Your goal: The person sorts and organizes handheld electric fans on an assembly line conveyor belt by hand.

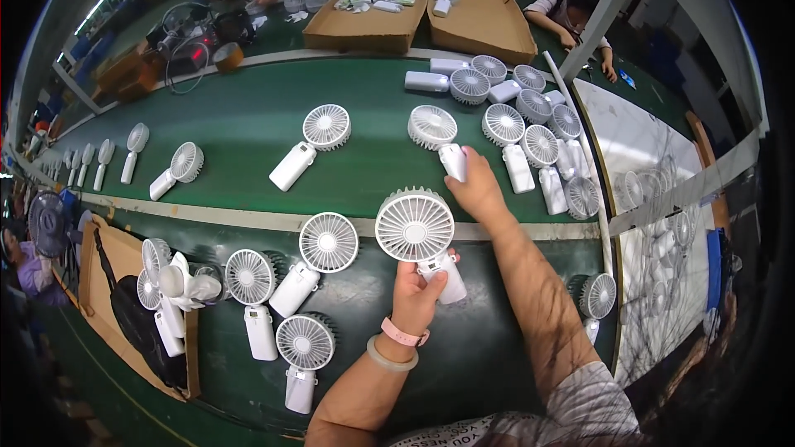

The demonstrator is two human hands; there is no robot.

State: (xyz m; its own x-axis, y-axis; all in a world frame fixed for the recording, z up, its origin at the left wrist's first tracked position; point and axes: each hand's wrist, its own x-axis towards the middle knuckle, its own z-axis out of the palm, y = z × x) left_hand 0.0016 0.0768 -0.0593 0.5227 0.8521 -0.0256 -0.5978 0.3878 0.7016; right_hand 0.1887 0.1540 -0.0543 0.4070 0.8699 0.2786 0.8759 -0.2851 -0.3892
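Note:
My left hand (416, 296) is closed round the white handle of a handheld fan (414, 228), its round grille facing up toward me above the bench edge. Farther off, over the green belt, my right hand (478, 186) grips the handle of a second handheld fan (432, 127), whose head points away to the left. A pink band and a pale bangle circle my left wrist. Beside my left hand, a fan (329, 242) lies on the near bench, with another fan (250, 278) and a lower fan (305, 343) close by.
A crowd of white fans (541, 146) lies at the belt's right end, by a pale rail (580, 165). More fans line the green belt (240, 108) leftward. Two cardboard trays (494, 26) stand beyond. A cardboard box (93, 281) is at left. Two people sit across.

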